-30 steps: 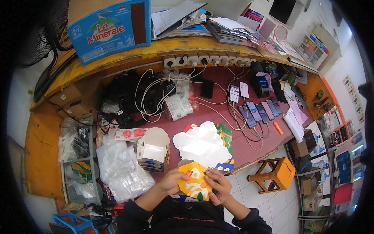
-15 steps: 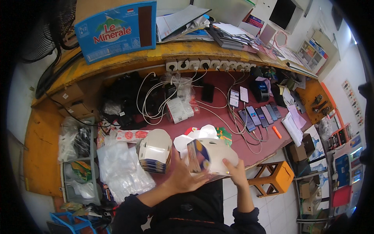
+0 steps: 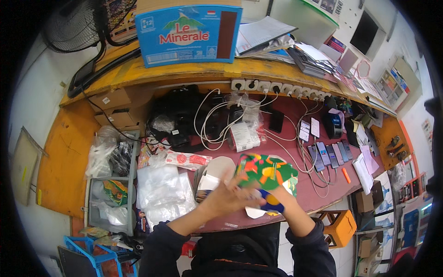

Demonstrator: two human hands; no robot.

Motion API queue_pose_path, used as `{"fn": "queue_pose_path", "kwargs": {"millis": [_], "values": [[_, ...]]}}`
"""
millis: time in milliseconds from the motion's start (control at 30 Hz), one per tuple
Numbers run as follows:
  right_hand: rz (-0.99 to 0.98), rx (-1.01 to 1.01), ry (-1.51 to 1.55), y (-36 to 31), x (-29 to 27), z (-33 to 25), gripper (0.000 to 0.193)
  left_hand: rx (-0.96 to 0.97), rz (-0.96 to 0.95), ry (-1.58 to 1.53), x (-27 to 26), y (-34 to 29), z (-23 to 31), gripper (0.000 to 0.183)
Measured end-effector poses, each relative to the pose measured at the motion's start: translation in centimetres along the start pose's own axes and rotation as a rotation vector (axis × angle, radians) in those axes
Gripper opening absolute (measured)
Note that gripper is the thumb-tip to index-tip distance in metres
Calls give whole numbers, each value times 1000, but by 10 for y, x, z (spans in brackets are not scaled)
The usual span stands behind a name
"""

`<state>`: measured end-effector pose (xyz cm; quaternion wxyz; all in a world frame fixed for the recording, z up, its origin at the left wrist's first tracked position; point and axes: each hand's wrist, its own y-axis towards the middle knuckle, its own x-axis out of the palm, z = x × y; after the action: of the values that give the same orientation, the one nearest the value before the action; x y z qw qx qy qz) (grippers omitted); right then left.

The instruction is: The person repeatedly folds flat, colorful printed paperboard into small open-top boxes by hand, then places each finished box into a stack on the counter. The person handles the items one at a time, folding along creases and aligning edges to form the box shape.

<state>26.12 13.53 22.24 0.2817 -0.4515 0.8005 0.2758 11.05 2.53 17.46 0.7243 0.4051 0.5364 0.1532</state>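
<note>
Both hands meet over a printed cardboard piece with a green face (image 3: 267,168) bearing orange and yellow shapes. A blue panel with a yellow circle (image 3: 272,201) shows at its near side. My left hand (image 3: 221,201) has its fingers stretched apart, the tips reaching to the blue panel. Over the near side of the cardboard lies my right hand (image 3: 287,203), its fingers smeared by motion and partly hidden, so its grip cannot be made out. Left of it stands a stack of folded paper cartons (image 3: 217,173), pale on top. White flaps (image 3: 291,185) peek out at the right.
Clear plastic bags (image 3: 161,189) lie at the left, next to a grey bin (image 3: 131,203). Charging phones (image 3: 323,154) and white cables spread over the right of the red table (image 3: 295,152). A blue box (image 3: 189,37) stands on the shelf, an orange stool (image 3: 342,226) right below.
The pale stack held between both hands no longer shows there; a green and blue printed face shows instead. My view has shifted left, and my hands have drawn together and overlap.
</note>
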Motion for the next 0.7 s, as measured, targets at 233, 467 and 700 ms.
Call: {"fn": "queue_pose_path", "kwargs": {"millis": [233,467,700], "values": [[32,-452,-521,74,70,25,29,-723,-72,-458,-16,-59,-80,65],[-623,-164,-455,81,138,73,33,-862,1,-727,11,-91,-86,40],[-720,30,-437,93,160,62,39,-890,24,-634,18,-85,-89,36]]}}
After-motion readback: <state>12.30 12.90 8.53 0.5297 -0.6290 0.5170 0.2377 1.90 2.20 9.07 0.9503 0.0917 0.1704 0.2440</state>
